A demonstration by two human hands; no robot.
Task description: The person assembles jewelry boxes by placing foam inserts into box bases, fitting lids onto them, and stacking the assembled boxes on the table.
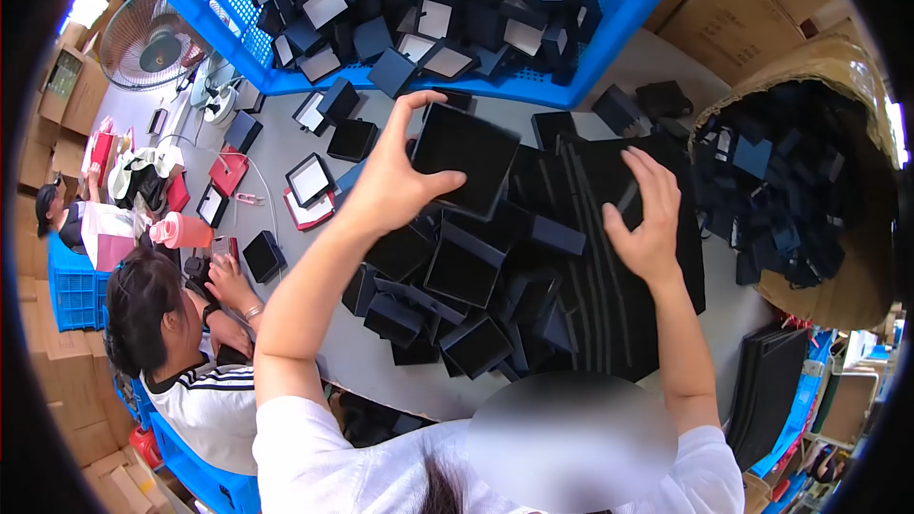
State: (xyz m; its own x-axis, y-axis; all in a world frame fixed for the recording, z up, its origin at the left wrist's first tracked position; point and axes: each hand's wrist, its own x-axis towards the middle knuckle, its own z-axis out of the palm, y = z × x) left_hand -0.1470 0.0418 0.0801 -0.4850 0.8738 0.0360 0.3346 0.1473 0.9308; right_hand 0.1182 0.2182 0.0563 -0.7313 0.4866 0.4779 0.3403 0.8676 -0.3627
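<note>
My left hand (405, 171) grips a black open box (466, 160), with the thumb on its near side and the fingers at its far left edge. Below it lies a loose pile of dark boxes (464, 266) on the grey table (381, 366). Over a stack of black sheets or strips (609, 295), to the right of the pile, is my right hand (647, 214). Its fingers are apart and nothing is between them. The held box hides part of the pile.
A blue crate (428, 86) full of small boxes stands at the back. At the right is a large carton (838, 295) of dark boxes. A co-worker (195, 362) sits at the left, near a pink bottle (181, 230). A fan (157, 48) stands behind.
</note>
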